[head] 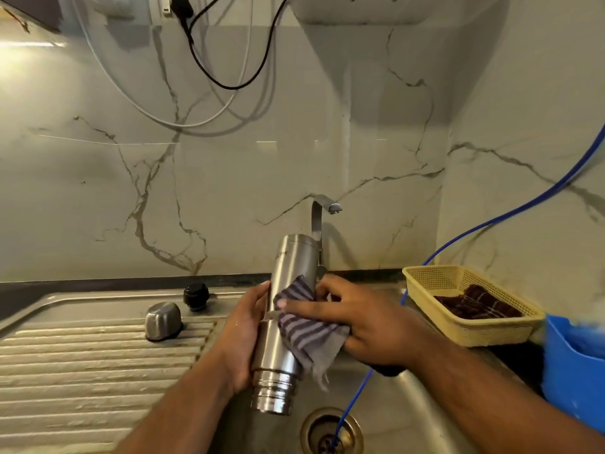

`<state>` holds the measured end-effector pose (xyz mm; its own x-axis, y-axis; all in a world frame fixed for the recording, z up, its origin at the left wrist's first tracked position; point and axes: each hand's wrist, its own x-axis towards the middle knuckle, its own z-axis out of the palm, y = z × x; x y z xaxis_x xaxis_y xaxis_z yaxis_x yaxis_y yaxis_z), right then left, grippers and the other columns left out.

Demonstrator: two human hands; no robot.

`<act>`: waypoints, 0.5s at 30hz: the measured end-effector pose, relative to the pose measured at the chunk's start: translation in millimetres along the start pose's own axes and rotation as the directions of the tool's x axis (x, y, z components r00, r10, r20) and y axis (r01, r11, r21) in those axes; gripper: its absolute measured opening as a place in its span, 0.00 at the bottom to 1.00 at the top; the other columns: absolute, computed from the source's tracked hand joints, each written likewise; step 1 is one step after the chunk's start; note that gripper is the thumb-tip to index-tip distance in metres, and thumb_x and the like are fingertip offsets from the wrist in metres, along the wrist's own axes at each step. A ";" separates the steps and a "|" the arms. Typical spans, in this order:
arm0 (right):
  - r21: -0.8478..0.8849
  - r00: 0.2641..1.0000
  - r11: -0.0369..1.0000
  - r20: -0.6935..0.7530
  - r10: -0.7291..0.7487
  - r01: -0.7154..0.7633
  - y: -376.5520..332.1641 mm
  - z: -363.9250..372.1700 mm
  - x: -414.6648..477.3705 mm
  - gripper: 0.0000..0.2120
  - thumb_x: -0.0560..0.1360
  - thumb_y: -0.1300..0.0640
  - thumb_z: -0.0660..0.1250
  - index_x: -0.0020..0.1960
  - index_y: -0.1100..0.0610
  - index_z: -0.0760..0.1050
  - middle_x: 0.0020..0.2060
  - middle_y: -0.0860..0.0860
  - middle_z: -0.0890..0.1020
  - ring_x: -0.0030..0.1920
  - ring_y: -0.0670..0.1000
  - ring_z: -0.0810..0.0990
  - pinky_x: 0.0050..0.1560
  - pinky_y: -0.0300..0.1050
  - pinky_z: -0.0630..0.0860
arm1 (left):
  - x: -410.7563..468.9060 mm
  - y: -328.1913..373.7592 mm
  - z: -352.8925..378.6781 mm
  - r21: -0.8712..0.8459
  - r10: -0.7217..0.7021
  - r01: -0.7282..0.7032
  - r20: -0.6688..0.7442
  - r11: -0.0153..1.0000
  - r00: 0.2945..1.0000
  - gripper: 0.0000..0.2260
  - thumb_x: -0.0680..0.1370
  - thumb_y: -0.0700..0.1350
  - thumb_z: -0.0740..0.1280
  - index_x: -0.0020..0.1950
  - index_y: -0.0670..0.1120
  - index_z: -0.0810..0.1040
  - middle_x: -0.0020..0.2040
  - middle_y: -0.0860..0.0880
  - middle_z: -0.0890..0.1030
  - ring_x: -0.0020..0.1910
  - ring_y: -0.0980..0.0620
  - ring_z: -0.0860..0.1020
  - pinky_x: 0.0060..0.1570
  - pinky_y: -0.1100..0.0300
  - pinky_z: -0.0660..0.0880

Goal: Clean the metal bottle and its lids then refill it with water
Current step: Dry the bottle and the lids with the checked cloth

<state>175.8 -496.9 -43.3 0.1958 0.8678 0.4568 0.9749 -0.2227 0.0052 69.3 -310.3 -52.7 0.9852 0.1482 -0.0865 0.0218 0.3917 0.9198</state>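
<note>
Only illegible print (pixel 282 255) on metal bottle (pixel 270 345)

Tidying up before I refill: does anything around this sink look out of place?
Yes: a thin blue tube trails from the wall across the sink and ends inside the drain, an odd place for tubing. The steel cap and black lid sit on the drainboard; nothing looks spilled or damaged.

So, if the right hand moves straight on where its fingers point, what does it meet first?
Probably the left hand. The right hand holds the striped cloth against the metal bottle, fingers aimed leftward across it toward that hand, though depth is unclear.
</note>
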 end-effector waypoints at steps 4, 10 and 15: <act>0.131 0.867 0.947 -0.381 0.321 -0.293 20.7 -11.8 12.8 0.27 0.75 0.59 0.67 0.71 0.39 0.72 0.53 0.43 0.67 0.48 0.48 0.75 0.44 0.35 0.71 | -3.6 -1.4 8.1 0.063 -0.015 0.012 0.051 0.998 0.999 0.27 0.81 0.61 0.59 0.59 0.38 0.81 0.53 0.32 0.82 0.40 0.37 0.82 0.38 0.48 0.82; -0.113 0.976 0.993 -0.220 -0.007 -0.018 -9.7 0.0 12.8 0.29 0.76 0.49 0.66 0.77 0.44 0.67 0.66 0.48 0.66 0.66 0.50 0.66 0.58 0.40 0.73 | -5.8 -1.6 16.4 -0.049 -0.043 0.048 0.105 0.998 0.994 0.24 0.79 0.57 0.62 0.62 0.38 0.79 0.47 0.34 0.82 0.36 0.37 0.82 0.30 0.48 0.82; 0.032 0.939 0.982 -0.290 0.185 -0.184 2.5 1.8 24.3 0.28 0.78 0.46 0.60 0.78 0.45 0.66 0.74 0.43 0.68 0.75 0.49 0.61 0.74 0.63 0.62 | -6.4 0.4 15.4 -0.056 -0.035 0.039 0.054 0.998 0.998 0.22 0.78 0.56 0.64 0.55 0.37 0.83 0.46 0.33 0.82 0.36 0.37 0.81 0.32 0.49 0.82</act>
<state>183.1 -475.6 -33.8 0.3337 0.6444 0.6880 0.9251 -0.3643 -0.1075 65.7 -325.1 -45.8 0.9916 0.0847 -0.0981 0.0502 0.4475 0.8929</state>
